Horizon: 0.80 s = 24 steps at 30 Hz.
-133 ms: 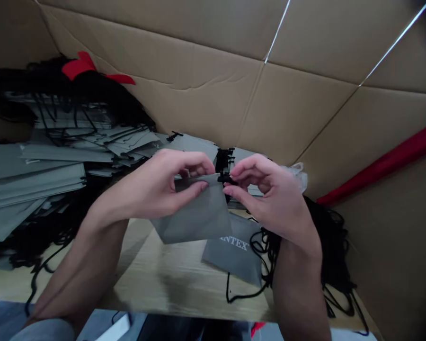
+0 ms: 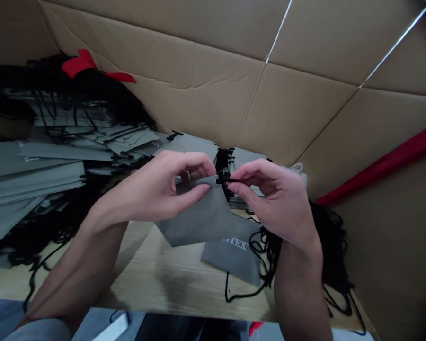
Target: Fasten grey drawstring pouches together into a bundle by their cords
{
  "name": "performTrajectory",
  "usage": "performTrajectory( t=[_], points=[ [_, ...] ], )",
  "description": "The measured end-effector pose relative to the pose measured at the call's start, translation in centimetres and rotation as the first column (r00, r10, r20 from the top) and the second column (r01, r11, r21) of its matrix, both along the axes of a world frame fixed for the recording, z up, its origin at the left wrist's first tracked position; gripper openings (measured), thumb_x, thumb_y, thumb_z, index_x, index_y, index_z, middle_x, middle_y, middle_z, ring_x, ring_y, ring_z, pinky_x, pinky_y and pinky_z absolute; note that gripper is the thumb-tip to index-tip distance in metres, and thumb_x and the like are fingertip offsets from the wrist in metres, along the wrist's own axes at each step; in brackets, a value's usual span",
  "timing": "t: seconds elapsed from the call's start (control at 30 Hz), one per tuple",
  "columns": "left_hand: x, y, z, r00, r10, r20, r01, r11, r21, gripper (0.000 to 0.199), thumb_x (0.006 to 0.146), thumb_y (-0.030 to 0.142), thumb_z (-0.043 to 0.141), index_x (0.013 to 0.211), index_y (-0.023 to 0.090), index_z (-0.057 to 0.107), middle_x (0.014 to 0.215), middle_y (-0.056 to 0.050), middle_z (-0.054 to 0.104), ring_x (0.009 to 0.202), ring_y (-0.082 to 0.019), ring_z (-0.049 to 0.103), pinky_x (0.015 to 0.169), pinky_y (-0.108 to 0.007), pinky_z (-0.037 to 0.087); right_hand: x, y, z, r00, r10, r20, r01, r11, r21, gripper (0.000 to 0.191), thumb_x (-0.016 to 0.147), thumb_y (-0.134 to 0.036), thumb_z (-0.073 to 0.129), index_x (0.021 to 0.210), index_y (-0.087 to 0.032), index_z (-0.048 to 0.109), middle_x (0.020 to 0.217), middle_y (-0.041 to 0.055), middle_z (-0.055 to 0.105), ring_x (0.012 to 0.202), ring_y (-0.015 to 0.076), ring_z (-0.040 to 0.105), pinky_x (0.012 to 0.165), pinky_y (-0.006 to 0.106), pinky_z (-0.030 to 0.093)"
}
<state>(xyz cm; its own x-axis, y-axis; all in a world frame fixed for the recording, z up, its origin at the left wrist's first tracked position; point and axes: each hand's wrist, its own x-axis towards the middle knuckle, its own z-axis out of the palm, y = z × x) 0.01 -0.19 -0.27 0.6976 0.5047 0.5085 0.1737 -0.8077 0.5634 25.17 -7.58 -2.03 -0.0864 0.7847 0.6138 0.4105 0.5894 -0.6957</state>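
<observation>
A grey fabric pouch (image 2: 202,218) hangs from my left hand (image 2: 173,184), which pinches its top edge near the right corner. Black cord bunches at that corner. My right hand (image 2: 270,196) pinches the end of this black cord (image 2: 224,179) between thumb and forefinger, just right of the pouch. Below, another grey pouch (image 2: 234,260) with white lettering lies on the wooden table, partly covered by the held one. Loose black cords (image 2: 264,253) lie beside it, partly under my right wrist.
Stacks of grey pouches (image 2: 31,184) with black cords fill the left side, a red strip (image 2: 78,65) on top. More pouches (image 2: 195,144) stand behind my hands, against a cardboard wall (image 2: 213,61). Black cords (image 2: 332,251) pile at right below a red band (image 2: 379,163).
My right hand has drawn slightly right, away from the pouch corner, and more black cord shows between its fingertips and the pouch. The pouch's lower edge has shifted slightly right.
</observation>
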Motion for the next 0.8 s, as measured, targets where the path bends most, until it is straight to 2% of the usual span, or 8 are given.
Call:
performTrajectory(
  t=[0.17,0.3,0.5,0.8],
  points=[
    [1.1,-0.6,-0.3,0.992,-0.067,0.107,0.077,0.993,-0.091,0.015,0.107,0.031,0.076,0.116,0.02,0.079,0.1,-0.002,0.082,0.082,-0.013,0.073,0.07,-0.023,0.058,-0.3,-0.4,0.1,0.998,0.041,-0.047,-0.039,0.999,0.032,0.022,0.097,-0.01,0.087,0.109,-0.028,0.085,0.104,-0.0023,0.086,0.094,0.0147,0.081,0.086,0.027,0.068],
    [1.3,-0.7,0.0,0.993,-0.057,0.108,0.068,0.992,-0.102,0.013,0.108,0.028,0.071,0.11,0.019,0.081,0.087,0.001,0.078,0.074,-0.011,0.067,0.064,-0.023,0.051,-0.2,-0.9,0.5,0.997,0.059,-0.056,-0.058,0.998,0.016,0.025,0.097,-0.011,0.088,0.113,-0.031,0.087,0.106,-0.0015,0.087,0.095,0.0167,0.081,0.085,0.029,0.069],
    [0.9,-0.6,0.1,0.995,-0.053,0.087,0.06,0.995,-0.079,0.015,0.109,0.027,0.069,0.109,0.019,0.081,0.083,0.002,0.076,0.071,-0.01,0.064,0.062,-0.023,0.05,-0.2,-1.0,0.6,0.997,0.072,-0.038,-0.072,0.997,-0.01,0.022,0.098,-0.014,0.089,0.112,-0.03,0.086,0.105,-0.0008,0.086,0.094,0.0177,0.081,0.083,0.031,0.068],
    [0.9,-0.6,0.2,0.996,-0.04,0.077,0.045,0.996,-0.073,0.013,0.108,0.027,0.069,0.108,0.018,0.08,0.081,0.002,0.074,0.069,-0.01,0.064,0.06,-0.022,0.051,-0.6,-1.2,0.7,1.0,-0.001,0.02,0.002,0.999,-0.053,0.009,0.1,-0.025,0.086,0.106,-0.031,0.083,0.103,0.0029,0.085,0.093,0.024,0.08,0.077,0.04,0.07]
  ],
)
